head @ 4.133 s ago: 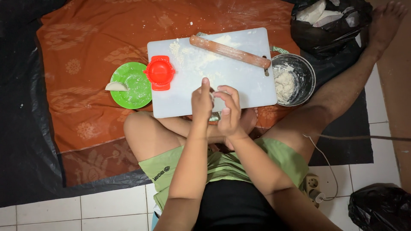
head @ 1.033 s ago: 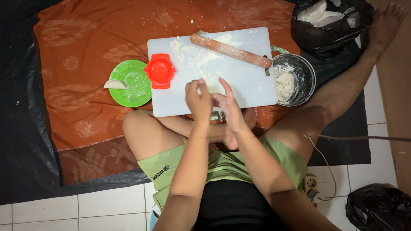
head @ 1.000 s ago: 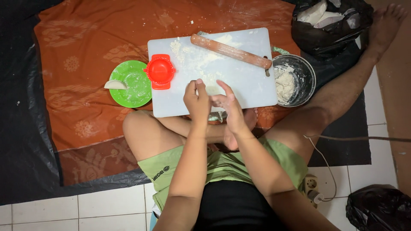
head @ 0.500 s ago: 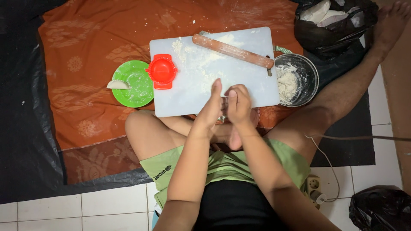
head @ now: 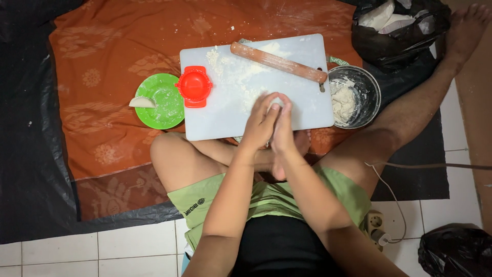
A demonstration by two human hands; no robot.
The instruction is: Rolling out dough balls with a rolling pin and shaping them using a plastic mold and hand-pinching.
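My left hand and my right hand are pressed palm to palm above the near edge of a floury white cutting board. A small pale piece of dough shows between the fingertips; most of it is hidden by the palms. On the far side of the board lies a wooden rolling pin. A red round dumpling press sits at the board's left edge, partly over a green plate that holds one folded dumpling.
A metal bowl with a lump of dough stands right of the board. A black bag with white packets lies at the far right. Orange cloth over black sheeting covers the floor. A power strip and another black bag lie near my right leg.
My hands, which were working with fingers apart at the board's near edge, have closed together palm to palm and shifted slightly farther over the board.
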